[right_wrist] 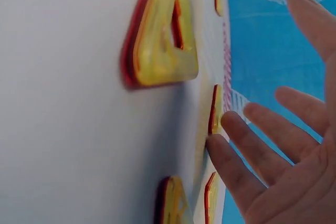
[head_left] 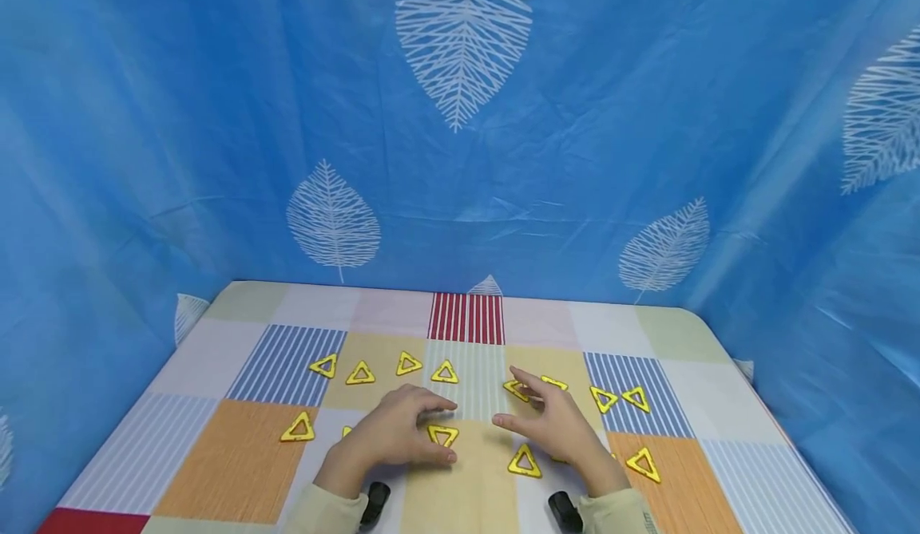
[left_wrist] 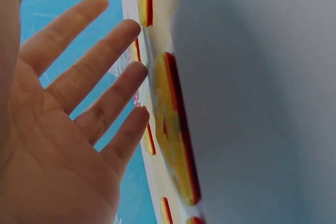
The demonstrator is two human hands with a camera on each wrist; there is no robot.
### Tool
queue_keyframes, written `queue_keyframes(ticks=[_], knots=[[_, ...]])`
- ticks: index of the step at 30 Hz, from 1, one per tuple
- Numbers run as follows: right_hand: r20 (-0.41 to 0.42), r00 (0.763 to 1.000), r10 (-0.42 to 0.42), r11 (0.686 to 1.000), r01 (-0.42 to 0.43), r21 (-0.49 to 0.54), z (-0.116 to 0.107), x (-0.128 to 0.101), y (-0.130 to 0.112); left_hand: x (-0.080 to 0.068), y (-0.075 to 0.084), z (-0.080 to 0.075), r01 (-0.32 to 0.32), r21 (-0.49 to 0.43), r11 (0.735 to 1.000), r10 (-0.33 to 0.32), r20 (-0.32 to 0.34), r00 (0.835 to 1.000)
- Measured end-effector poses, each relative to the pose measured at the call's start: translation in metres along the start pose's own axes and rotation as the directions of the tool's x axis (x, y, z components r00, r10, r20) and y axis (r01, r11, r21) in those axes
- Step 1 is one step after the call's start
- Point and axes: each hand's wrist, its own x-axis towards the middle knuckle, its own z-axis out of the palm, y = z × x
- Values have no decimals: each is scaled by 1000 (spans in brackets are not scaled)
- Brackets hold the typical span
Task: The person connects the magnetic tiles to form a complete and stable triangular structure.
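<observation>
Several yellow triangular frames with open centres lie scattered on a patchwork cloth. My left hand [head_left: 394, 432] hovers low over the cloth, fingers spread and nothing in its grasp. Just right of its thumb is one triangle [head_left: 443, 429]; another is partly hidden behind the hand. My right hand [head_left: 557, 426] faces it, likewise holding nothing, with a triangle [head_left: 525, 472] below its thumb and another [head_left: 512, 386] partly behind its fingers. In the left wrist view, a triangle [left_wrist: 178, 135] shows a red edge beside the fingertips. The right wrist view has a similar red-edged triangle [right_wrist: 163, 69].
More triangles, among them one [head_left: 298, 437] at left and one [head_left: 644, 474] at right, lie around both hands. The patchwork tablecloth [head_left: 237, 454] covers a table with rounded far corners. Blue curtains [head_left: 561, 159] with white leaf prints surround its back and sides.
</observation>
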Motion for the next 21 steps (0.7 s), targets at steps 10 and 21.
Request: queue_keyframes(ticks=[10,21], knots=[[70,997,-21,993,13,115,-2,-12,6,-6,-3,-1,-7,49,999,8,-11,1000],[125,990,-68,973,38,229,-9,-12,14,-8,-11,-4,-23,52,998,24,-12,1000]])
